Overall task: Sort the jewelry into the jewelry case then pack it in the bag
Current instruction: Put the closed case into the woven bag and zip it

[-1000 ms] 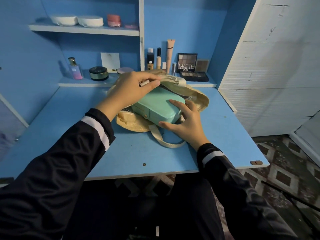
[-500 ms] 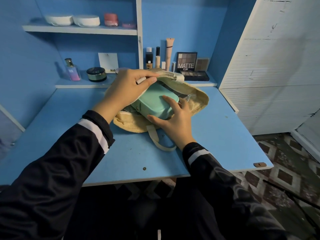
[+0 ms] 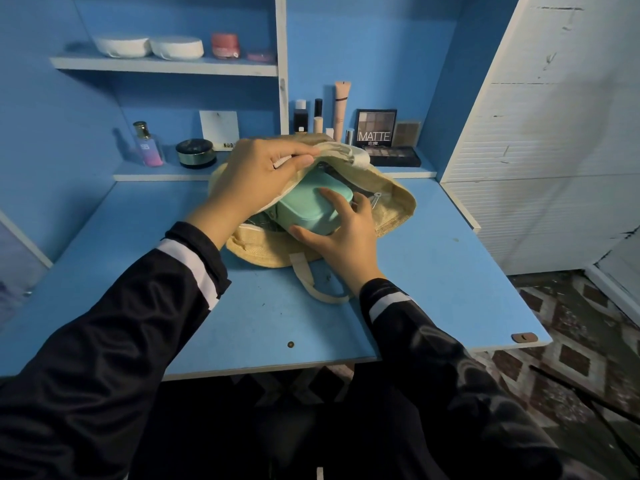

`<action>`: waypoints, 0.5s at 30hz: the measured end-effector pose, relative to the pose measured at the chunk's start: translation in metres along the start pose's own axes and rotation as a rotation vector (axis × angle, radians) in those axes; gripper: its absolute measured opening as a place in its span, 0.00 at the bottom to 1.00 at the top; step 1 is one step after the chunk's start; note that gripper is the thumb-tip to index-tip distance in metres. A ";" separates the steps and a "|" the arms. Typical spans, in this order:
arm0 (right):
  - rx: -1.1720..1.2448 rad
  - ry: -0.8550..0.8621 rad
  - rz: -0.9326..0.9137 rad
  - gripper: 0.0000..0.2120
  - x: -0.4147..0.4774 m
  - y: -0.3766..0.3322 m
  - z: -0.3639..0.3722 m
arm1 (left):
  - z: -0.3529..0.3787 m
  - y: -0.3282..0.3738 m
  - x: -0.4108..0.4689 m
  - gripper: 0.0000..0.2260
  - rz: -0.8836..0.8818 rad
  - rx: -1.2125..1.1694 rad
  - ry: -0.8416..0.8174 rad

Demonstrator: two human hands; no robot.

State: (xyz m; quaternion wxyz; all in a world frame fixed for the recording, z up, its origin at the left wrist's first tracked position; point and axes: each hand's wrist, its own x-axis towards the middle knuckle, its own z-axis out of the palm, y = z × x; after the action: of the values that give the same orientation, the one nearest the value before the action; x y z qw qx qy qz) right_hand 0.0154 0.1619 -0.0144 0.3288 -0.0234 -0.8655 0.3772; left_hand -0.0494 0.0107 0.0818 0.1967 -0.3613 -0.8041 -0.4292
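**Case partway into bag, push in hand**

We are at the packing step. The case (image 3: 311, 206), mint green with its lid down, sits partly inside the mouth of the bag (image 3: 391, 199). The bag lies on its side on the table (image 3: 433, 289), and the case's near end sticks out toward us.

The left hand (image 3: 256, 178) grips the bag's upper rim, fingers curled round the fabric, lifting it so the mouth gapes. The right hand (image 3: 343, 237) lies on the case's near corner. Its fingers are fairly straight over the lid and its thumb is against the near side: pressing, not wrapped round.

No loose jewelry shows on the table, so we judge sorting done; what is inside the case is hidden.

Next move, our guess: push the case deeper, away from us, until the rim clears its near end. The left hand should hold the mouth up so the lining does not snag a corner. One strap (image 3: 311, 285) lies loose on the table by the right wrist and should stay out of the opening.
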 end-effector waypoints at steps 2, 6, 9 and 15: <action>-0.001 0.001 -0.001 0.34 0.004 -0.001 0.002 | 0.000 0.001 0.000 0.09 0.021 0.005 0.004; 0.043 -0.009 -0.004 0.34 0.009 0.000 0.006 | -0.003 0.003 0.000 0.09 -0.009 -0.012 -0.008; 0.099 -0.031 -0.013 0.33 0.014 0.007 0.004 | -0.006 0.003 0.002 0.08 -0.020 -0.018 -0.011; 0.141 -0.094 -0.066 0.32 0.021 0.014 -0.001 | -0.009 0.006 0.008 0.08 -0.004 -0.032 0.013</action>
State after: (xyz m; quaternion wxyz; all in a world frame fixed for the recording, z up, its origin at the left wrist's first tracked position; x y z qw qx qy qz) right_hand -0.0035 0.1788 -0.0114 0.3011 0.0459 -0.8515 0.4268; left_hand -0.0500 0.0085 0.0946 0.1952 -0.3602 -0.7966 -0.4446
